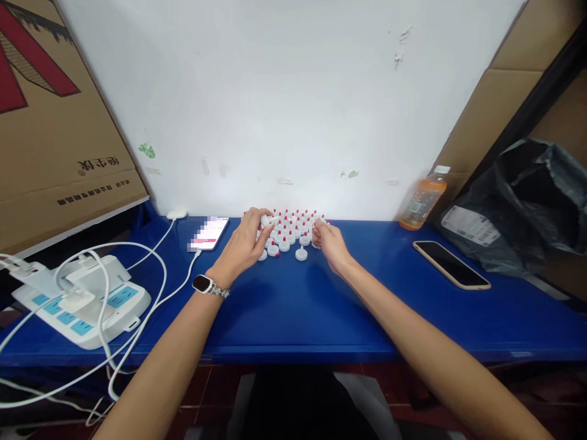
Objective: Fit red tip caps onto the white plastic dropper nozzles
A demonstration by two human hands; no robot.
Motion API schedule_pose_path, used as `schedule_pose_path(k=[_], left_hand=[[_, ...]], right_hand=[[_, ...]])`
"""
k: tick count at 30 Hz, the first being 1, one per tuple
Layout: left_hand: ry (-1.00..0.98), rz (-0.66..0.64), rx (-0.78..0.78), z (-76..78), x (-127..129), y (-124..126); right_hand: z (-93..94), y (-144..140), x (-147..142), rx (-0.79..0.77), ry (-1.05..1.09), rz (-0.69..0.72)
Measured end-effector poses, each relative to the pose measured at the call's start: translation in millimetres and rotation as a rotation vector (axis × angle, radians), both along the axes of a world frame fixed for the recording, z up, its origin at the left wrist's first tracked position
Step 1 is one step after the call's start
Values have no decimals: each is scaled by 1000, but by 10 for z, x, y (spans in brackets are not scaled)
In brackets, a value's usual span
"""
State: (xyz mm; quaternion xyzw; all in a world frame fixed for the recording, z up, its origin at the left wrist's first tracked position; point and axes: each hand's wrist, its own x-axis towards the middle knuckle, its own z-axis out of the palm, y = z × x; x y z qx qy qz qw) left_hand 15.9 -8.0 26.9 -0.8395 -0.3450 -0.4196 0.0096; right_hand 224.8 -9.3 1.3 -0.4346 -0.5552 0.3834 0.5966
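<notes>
Between thumb and fingers, my left hand (245, 239) grips a white nozzle cap (270, 220), its pointed spout turned to the right. Many similar white caps with red tips (285, 244) stand in a cluster on the blue table (293, 305), between my hands. One white cap (301, 253) at the front of the cluster has a bare spout. A small red tip (277, 255) shows low beside another cap. At the cluster's right edge my right hand (332, 245) is closed with fingers pinched together; what they hold, if anything, is hidden.
To the left lie a lit phone (208, 234) on a charging cable and a white power strip (92, 311) with looping cables. On the right are an orange drink bottle (422, 198), a dark phone (452, 264) and a grey plastic bag (495, 214). A white wall (293, 110) rises behind.
</notes>
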Motion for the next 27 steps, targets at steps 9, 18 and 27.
schedule_pose_path(k=[9,18,27], left_hand=[[73,-95,-259,-222,-34,179],[91,-92,-361,-188,-80,152],[13,-221,-421,-174,40,85]], right_hand=[[-135,-87,-146,368,-931,12],[-151,-59,-87,383,-1069,-31],[-51,-71,-75,261,-369,64]])
